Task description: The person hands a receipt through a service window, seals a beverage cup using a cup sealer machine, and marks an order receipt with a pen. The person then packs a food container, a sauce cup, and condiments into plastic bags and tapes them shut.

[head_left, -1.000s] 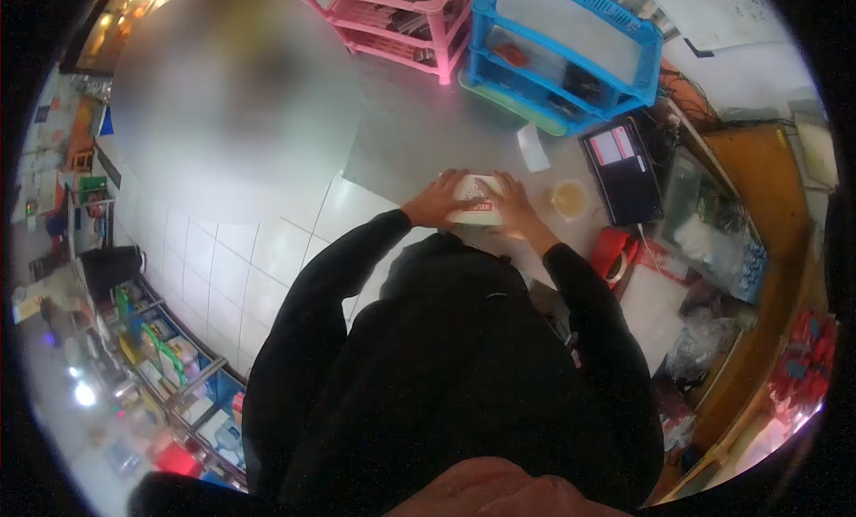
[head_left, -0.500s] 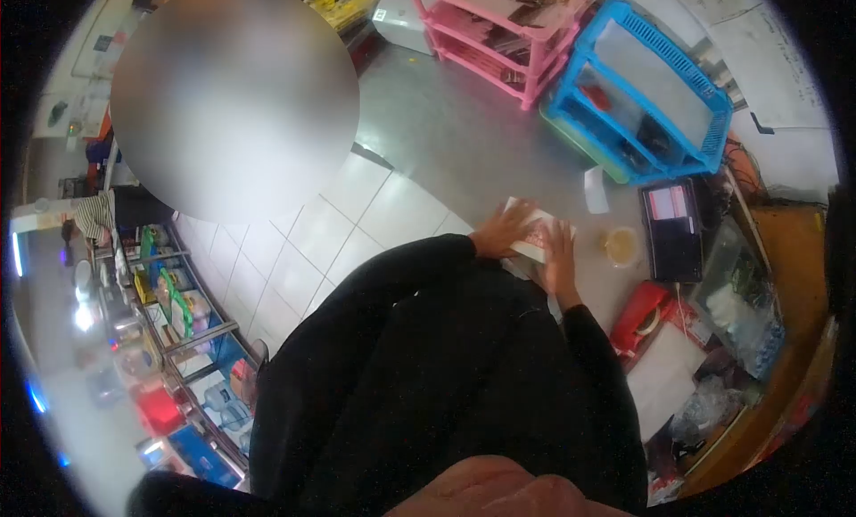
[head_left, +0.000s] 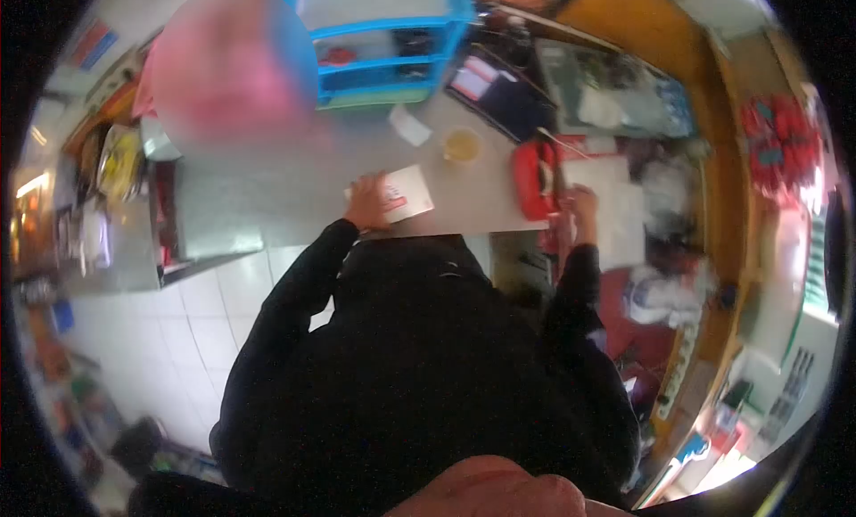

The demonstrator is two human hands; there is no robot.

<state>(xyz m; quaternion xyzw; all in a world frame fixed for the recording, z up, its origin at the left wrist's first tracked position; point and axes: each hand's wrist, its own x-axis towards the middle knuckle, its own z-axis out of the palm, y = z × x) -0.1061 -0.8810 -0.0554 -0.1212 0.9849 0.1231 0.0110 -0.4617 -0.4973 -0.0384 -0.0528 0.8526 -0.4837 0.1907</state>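
Note:
A white packet (head_left: 412, 196) with red print, like a small flat box, lies on the metal tabletop near its front edge. My left hand (head_left: 367, 202) grips its left end, with the fingers over the edge. My right hand (head_left: 581, 209) is stretched out to the right, just beside a red tape dispenser (head_left: 532, 180) and over the edge of white sheets. Its fingers look bent but are blurred, so I cannot make out whether anything is in them. A round tub (head_left: 461, 146) with pale yellowish contents stands behind the packet.
Behind stand a blue tiered rack (head_left: 383, 22) and a dark tablet-like device (head_left: 501, 91). White sheets (head_left: 606, 196) and plastic bags (head_left: 664, 192) lie at right. A small white slip (head_left: 409, 125) rests on the metal table (head_left: 259, 192). White floor tiles (head_left: 192, 325) show at left.
My view has swung to the right. My right hand has left the packet and moved right to the tape dispenser. My left hand stays at the packet.

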